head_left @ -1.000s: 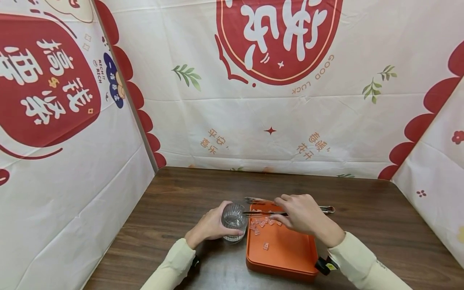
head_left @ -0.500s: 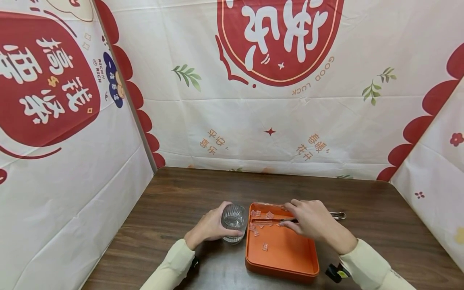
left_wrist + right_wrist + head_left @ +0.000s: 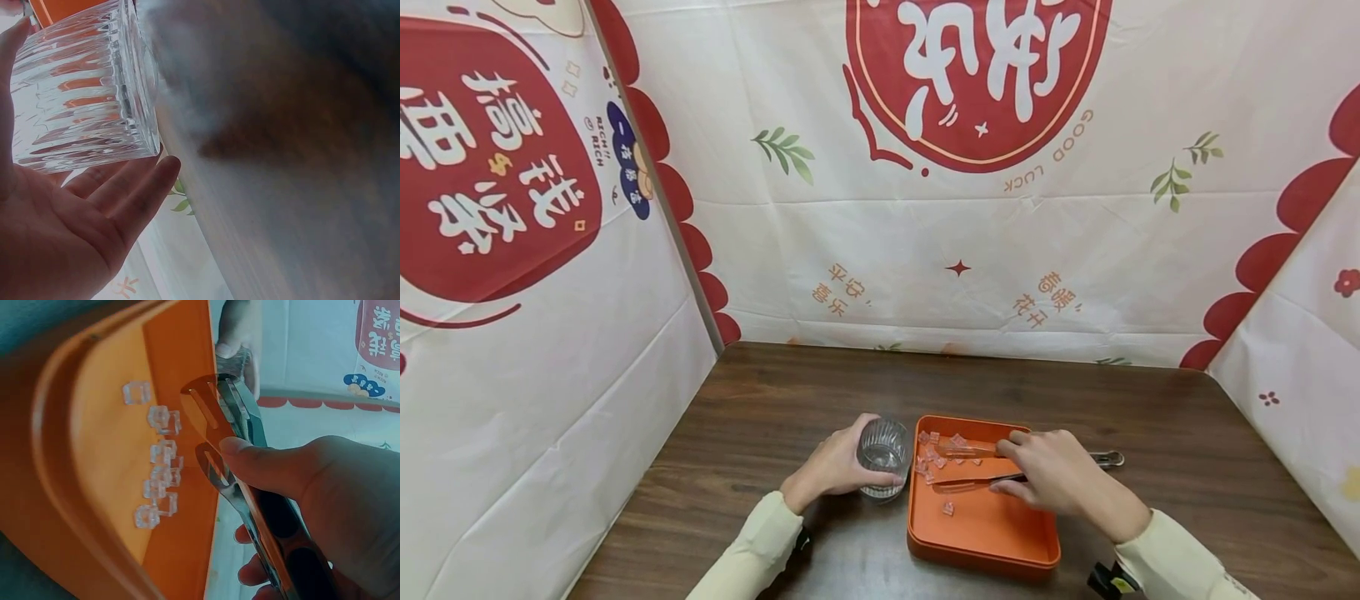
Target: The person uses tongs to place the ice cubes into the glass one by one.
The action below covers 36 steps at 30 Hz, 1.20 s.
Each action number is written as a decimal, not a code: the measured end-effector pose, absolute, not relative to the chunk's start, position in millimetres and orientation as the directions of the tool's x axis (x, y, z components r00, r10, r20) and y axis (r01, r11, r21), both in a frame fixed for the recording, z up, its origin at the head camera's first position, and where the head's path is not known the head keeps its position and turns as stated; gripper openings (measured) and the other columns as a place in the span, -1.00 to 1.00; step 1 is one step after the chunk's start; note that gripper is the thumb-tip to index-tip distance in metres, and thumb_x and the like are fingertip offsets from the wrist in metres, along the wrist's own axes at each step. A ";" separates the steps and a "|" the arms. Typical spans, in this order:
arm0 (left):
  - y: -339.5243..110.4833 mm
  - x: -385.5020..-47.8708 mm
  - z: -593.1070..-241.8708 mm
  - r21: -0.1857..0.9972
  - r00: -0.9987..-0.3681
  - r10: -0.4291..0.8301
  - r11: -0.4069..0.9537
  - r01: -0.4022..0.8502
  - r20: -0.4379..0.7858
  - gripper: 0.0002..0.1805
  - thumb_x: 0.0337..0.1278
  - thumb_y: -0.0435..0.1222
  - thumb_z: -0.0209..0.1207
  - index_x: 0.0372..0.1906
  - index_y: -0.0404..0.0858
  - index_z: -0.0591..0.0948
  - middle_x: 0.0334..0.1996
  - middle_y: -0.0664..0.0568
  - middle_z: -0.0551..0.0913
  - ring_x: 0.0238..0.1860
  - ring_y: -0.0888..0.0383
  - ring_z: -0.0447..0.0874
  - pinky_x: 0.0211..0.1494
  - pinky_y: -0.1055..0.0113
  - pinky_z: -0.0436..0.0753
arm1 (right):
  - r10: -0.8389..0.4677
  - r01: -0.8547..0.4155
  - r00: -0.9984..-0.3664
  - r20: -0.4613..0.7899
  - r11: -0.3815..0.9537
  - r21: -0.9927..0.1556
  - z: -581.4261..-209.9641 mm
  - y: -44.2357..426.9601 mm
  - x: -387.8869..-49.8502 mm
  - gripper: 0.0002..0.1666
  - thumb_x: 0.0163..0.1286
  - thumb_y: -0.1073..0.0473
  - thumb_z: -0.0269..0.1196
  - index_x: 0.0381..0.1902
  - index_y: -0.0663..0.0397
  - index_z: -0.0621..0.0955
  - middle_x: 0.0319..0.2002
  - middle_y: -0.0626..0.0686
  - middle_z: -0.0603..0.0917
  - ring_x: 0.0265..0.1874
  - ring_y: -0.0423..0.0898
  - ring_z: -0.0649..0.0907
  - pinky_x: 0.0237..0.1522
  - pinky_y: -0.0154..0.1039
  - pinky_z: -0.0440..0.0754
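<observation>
In the head view my left hand (image 3: 831, 468) grips a ribbed clear glass (image 3: 883, 457), fingers and thumb around its side. The left wrist view shows the glass (image 3: 75, 94) close up, lying tilted against the palm. My right hand (image 3: 1060, 473) holds metal tongs (image 3: 973, 481) with dark grips over the orange tray (image 3: 1000, 529). The two tong arms stand apart. Several small clear cubes (image 3: 948, 508) lie in the tray, mostly near its far left corner. In the right wrist view the slotted tong tips (image 3: 215, 465) are beside the cubes (image 3: 147, 516), with nothing visible between them.
The tray sits on a dark wooden table (image 3: 790, 383), just right of the glass. Printed white cloth (image 3: 880, 233) hangs behind the table and at both sides. A dark device (image 3: 1108, 581) is strapped at the right wrist.
The tongs have moved from beside the glass rim to the right and nearer, over the tray. Their arms drew together midway and are spread again now. The left hand and glass stay put.
</observation>
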<state>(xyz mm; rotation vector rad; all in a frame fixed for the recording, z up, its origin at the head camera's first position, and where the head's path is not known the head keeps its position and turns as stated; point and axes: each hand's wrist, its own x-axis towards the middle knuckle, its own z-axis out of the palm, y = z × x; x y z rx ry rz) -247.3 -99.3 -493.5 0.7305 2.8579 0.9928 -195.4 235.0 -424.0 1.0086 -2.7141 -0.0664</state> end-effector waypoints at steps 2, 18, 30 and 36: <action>-99.2 -247.4 -493.3 0.593 -0.890 0.439 0.686 0.421 0.123 0.02 -0.35 0.37 0.43 0.29 0.00 0.37 -0.04 0.09 0.67 -0.08 0.15 0.66 -0.06 0.18 0.62 | -0.655 -0.646 -0.729 0.199 0.754 0.119 -426.4 234.7 -193.7 -0.51 0.19 -0.38 0.32 -0.32 -0.10 0.62 -0.52 -0.20 0.47 -0.69 -0.26 0.41 -0.67 -0.27 0.36; -97.7 -247.9 -496.5 0.574 -0.882 0.443 0.686 0.447 0.157 -0.01 -0.34 0.35 0.44 0.27 0.03 0.38 -0.05 0.08 0.68 -0.07 0.12 0.67 -0.05 0.17 0.62 | -0.670 -0.665 -0.722 0.171 0.741 0.095 -439.4 234.6 -185.4 -0.53 0.16 -0.36 0.35 -0.41 -0.14 0.55 -0.53 -0.23 0.41 -0.67 -0.26 0.42 -0.67 -0.22 0.35; -98.2 -247.6 -496.4 0.589 -0.884 0.442 0.678 0.439 0.150 -0.02 -0.34 0.35 0.44 0.26 0.03 0.38 -0.07 0.10 0.68 -0.08 0.13 0.66 -0.06 0.17 0.61 | -0.663 -0.658 -0.739 0.118 0.748 0.087 -442.7 233.9 -181.6 -0.52 0.14 -0.35 0.37 -0.42 -0.13 0.53 -0.53 -0.21 0.42 -0.67 -0.25 0.42 -0.67 -0.23 0.32; -98.0 -247.5 -495.9 0.594 -0.885 0.442 0.676 0.436 0.147 -0.02 -0.33 0.34 0.44 0.27 0.03 0.38 -0.06 0.09 0.68 -0.08 0.14 0.66 -0.05 0.18 0.61 | -0.658 -0.654 -0.746 0.103 0.753 0.071 -441.8 233.9 -180.6 -0.55 0.16 -0.32 0.37 -0.42 -0.14 0.53 -0.53 -0.21 0.42 -0.67 -0.26 0.41 -0.66 -0.25 0.30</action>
